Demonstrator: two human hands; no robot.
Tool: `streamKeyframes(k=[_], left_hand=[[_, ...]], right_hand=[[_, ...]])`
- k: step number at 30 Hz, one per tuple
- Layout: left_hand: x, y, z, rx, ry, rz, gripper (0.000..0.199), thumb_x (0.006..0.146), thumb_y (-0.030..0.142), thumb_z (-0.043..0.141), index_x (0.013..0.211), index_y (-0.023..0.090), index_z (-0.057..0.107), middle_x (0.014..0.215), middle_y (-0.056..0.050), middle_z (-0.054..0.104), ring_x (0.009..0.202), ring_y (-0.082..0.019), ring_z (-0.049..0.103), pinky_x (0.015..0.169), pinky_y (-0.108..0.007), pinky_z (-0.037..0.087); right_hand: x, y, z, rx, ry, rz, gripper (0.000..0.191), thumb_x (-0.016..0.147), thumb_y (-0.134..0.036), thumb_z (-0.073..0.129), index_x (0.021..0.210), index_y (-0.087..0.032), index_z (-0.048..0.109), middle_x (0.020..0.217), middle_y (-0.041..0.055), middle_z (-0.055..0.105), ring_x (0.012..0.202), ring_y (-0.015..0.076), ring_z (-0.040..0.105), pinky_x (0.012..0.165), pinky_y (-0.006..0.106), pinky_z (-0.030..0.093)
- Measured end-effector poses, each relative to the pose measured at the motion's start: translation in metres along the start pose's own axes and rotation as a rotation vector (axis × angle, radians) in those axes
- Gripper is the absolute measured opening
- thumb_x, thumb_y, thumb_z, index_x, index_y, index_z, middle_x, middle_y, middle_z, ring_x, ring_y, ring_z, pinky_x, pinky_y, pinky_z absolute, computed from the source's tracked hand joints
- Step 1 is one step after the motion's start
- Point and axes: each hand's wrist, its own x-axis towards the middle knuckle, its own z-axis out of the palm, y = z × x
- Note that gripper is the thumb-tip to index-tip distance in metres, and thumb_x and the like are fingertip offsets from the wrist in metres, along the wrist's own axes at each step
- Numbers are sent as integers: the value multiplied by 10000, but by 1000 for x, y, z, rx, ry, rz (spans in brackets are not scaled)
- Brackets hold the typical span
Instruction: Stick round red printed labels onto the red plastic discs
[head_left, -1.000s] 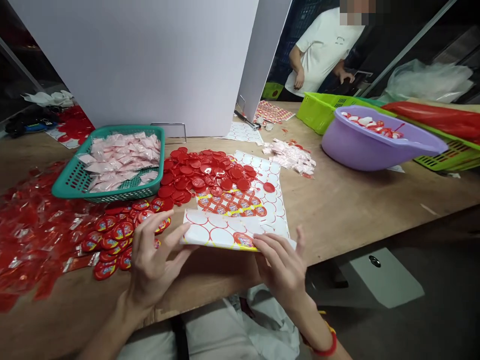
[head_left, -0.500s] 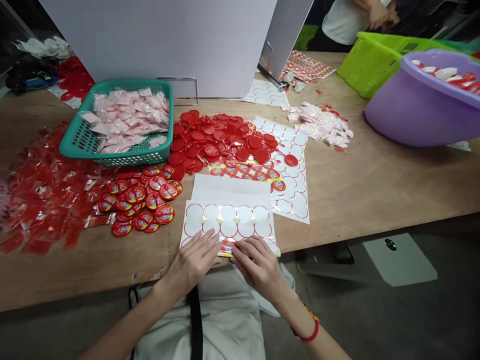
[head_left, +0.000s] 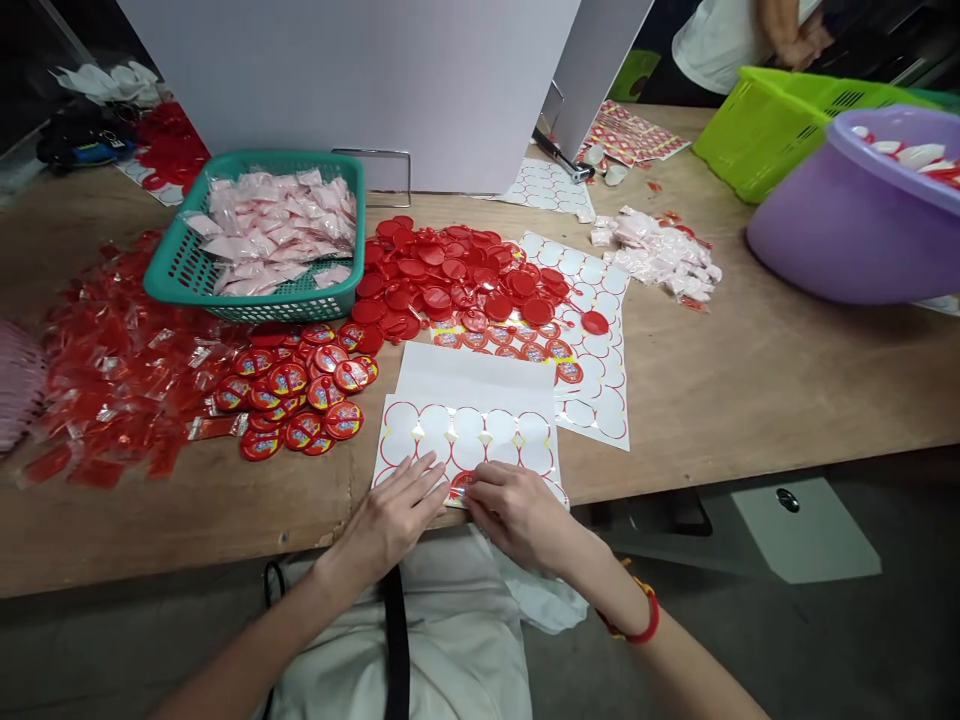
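Red-rimmed white backing sheet (head_left: 469, 435) lies at the near edge of the table (head_left: 712, 400), bottom centre of the frame. Your left hand (head_left: 390, 522) rests spread on it; your right hand (head_left: 517, 517) curls, its fingertips (head_left: 480, 482) at a printed round label (head_left: 460, 487). You seem to be working that label loose; whether you're pinching it, you can't tell here. Next calls for a careful grip at its rim.
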Motion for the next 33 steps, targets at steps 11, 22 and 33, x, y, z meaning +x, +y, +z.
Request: streamKeyframes(k=[11,22,33], left_hand=[[38,11,-26,-409,-40,-367,224,876,284,435,879,159,620,892,-63,675,879,-178,618,771,-301,511],[69,-7,-31,-612,-53,-513,197,841,225,458,771,190,640,744,-8,670,694,-127,613,629,-209,469],[181,-147,-15,116,26,-651,604,722,275,644,1244,51,437,1355,-268,342,1259,-422,280,972,-590,262]], right_hand=[[-3,11,14,-18,675,297,144,869,-129,397,765,-177,485,568,-5,521,485,115,498,461,216,409],[16,12,10,636,624,303,110,853,-253,491,798,-189,562,809,55,559,743,155,563,638,274,499],[14,40,27,857,651,437,377,814,-354,541,1158,-234,440,973,81,563,704,137,580,615,273,537]])
